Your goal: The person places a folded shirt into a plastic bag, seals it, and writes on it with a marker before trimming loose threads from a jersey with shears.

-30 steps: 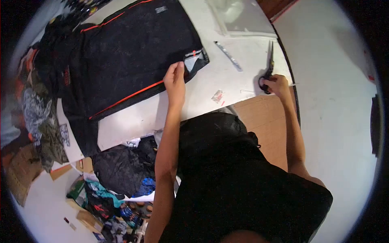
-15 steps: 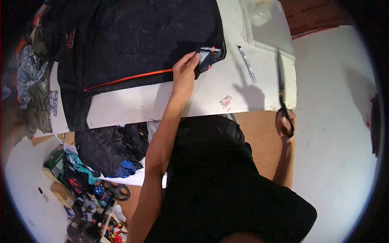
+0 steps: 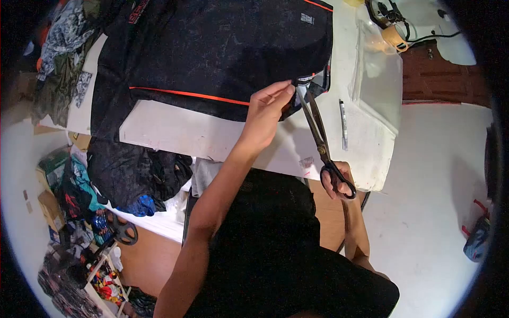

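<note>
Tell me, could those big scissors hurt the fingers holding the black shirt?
Possibly. The scissors in the right hand point their tips right beside the left hand, which pinches the shirt at its label, so a fingertip could get nicked. The blades might also cut into the shirt's cloth rather than only the label.

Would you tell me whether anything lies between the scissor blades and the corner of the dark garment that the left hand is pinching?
Nothing visible does. The scissors, held in the right hand, already have their tips at the garment corner beside the left hand. The pen lies off to the side.
</note>
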A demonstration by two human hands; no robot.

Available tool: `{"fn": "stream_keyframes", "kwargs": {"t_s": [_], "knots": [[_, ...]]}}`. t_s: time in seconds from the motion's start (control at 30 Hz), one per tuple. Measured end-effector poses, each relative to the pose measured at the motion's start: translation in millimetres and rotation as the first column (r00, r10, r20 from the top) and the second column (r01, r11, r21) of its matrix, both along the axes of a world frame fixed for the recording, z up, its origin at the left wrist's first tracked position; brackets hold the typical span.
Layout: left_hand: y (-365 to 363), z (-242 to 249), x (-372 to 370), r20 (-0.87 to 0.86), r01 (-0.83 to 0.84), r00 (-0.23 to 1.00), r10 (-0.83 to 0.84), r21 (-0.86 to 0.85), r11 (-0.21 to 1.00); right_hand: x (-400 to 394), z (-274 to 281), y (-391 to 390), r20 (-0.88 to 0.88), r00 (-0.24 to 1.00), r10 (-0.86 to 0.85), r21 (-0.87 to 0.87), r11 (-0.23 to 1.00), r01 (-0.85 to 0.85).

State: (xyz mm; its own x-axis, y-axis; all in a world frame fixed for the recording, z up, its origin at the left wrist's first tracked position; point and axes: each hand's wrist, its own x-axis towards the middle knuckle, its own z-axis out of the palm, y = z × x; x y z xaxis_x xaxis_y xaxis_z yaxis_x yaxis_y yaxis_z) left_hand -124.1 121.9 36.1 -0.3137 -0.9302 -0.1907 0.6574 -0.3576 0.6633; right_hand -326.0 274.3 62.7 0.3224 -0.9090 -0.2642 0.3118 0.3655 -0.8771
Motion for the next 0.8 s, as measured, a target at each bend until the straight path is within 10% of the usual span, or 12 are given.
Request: {"fn": "stream_keyframes", "kwargs": {"t_s": [0.8], "knots": [[4.0, 0.0, 0.0, -0.038, 0.016, 0.999, -0.015, 0.035, 0.999, 2.9, 11.9, -14.0, -0.285, 0.95, -0.13, 0.007, 0.99, 0.137]]}}
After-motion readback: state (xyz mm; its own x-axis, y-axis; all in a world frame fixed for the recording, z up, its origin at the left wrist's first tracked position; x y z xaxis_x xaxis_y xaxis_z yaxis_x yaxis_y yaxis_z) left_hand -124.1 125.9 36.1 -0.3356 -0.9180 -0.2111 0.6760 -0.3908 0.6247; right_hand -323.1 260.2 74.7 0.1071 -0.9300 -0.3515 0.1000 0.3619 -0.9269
